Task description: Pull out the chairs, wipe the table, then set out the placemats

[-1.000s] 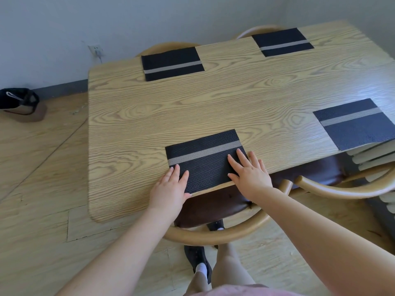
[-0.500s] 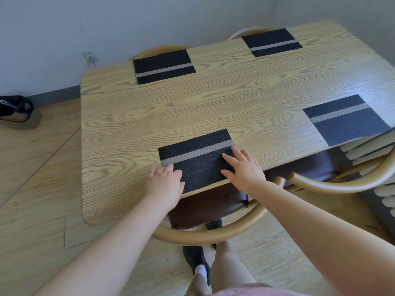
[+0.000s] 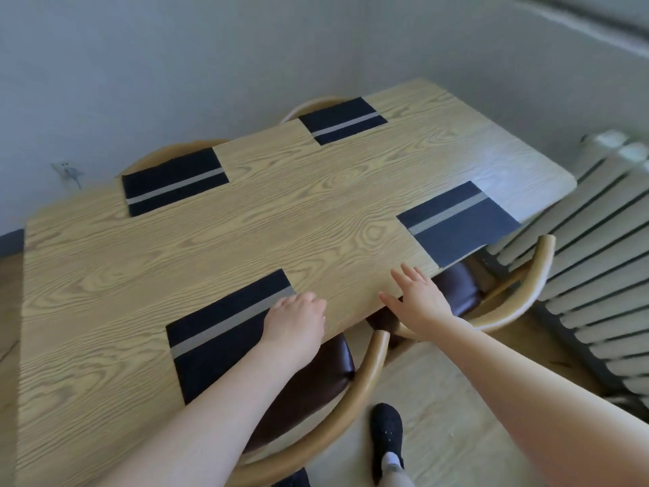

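Note:
Several black placemats with a grey stripe lie on the light wooden table (image 3: 316, 219). The near-left placemat (image 3: 217, 332) lies at the front edge, and my left hand (image 3: 296, 319) rests on its right end with fingers curled, gripping nothing that I can see. My right hand (image 3: 418, 298) hovers open, fingers spread, over the table's front edge between that mat and the near-right placemat (image 3: 456, 223). Two more placemats lie at the far side, one at far left (image 3: 174, 181) and one at far right (image 3: 342, 120).
A wooden chair with a dark seat (image 3: 365, 374) stands under the near edge below my left arm, and a second chair (image 3: 526, 275) stands to the right. A white radiator (image 3: 597, 258) runs along the right wall. My black-shoed foot (image 3: 386, 434) is on the floor.
The view has swung to the right. My right hand has lifted off the near-left placemat and moved right along the table edge. My left hand has shifted to that mat's right end.

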